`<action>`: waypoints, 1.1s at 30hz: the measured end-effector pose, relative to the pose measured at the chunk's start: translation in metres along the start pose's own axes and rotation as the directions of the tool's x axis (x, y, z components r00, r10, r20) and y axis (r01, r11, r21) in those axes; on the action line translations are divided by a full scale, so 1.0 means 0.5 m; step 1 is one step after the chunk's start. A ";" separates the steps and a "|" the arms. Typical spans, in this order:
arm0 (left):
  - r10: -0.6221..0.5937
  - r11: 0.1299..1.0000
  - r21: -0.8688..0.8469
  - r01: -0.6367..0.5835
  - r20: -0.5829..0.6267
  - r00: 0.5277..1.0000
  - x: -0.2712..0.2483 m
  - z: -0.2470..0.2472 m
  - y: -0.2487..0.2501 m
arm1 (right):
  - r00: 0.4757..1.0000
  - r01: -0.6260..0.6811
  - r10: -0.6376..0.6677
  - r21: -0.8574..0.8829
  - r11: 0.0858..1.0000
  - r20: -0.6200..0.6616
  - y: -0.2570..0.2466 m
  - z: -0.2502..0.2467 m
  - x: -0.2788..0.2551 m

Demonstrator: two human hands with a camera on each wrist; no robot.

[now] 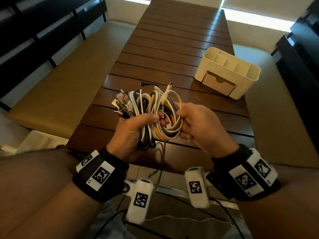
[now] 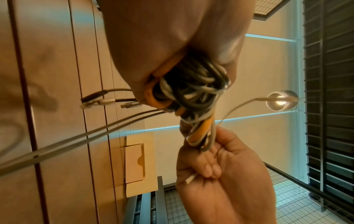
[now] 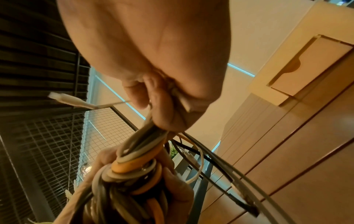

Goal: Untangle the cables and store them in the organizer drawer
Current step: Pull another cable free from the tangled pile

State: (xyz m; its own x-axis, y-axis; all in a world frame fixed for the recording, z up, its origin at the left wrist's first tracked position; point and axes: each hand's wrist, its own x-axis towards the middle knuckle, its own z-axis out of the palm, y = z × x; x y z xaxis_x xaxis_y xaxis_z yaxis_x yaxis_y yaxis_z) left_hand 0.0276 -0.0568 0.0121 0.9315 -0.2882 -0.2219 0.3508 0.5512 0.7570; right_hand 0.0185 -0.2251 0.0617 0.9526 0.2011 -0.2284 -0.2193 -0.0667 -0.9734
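Left hand (image 1: 128, 133) clenched around tangled cable bundle (image 1: 151, 116), held in the air above near end of slatted wooden table (image 1: 172, 54). White, grey, black and orange loops in the bundle; USB plugs (image 1: 121, 105) fanned out at its upper left, above the left thumb. One grey cable (image 1: 163, 163) dangling from bundle down past table edge. Right hand (image 1: 201, 125) gripping right side of same bundle, fingers curled around a few loops, one white loop (image 1: 174, 97) pinched at the top. White connector end (image 1: 168, 88) sticking up between the hands. From the right wrist: a short white cable end (image 3: 184, 101) tucked inside curled right fingers. Further right, well apart from hands: cream organizer (image 1: 227, 73) standing on the table, open top compartments, drawer (image 1: 218, 82) in its front face shut. Wrist-worn camera mounts with square markers (image 1: 101, 175) on both forearms.
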 end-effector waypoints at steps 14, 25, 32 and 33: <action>0.054 0.991 0.120 -0.054 -0.004 0.999 0.003 -0.004 -0.006 | 0.991 0.088 -0.118 -0.355 0.931 -0.064 0.028 0.009 0.007; -0.064 0.993 0.099 0.059 0.044 0.997 0.009 -0.017 -0.013 | 0.992 0.123 -0.075 -0.738 0.664 0.098 0.024 0.016 0.015; -0.054 0.992 0.120 0.043 0.089 0.995 0.007 -0.016 0.000 | 0.981 -0.178 0.188 -0.171 0.969 0.044 0.021 -0.002 0.017; -0.057 0.993 0.112 0.046 0.099 0.993 0.006 -0.018 0.000 | 0.974 -0.198 0.207 -0.098 0.975 0.091 0.023 -0.007 0.016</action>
State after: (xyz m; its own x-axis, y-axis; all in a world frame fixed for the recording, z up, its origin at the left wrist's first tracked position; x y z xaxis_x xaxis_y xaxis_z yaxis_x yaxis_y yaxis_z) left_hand 0.0313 -0.0506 0.0061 0.8959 -0.3951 -0.2033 0.3806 0.4461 0.8100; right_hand 0.0244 -0.2274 0.0489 0.8632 0.2714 -0.4256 -0.3819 -0.2003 -0.9022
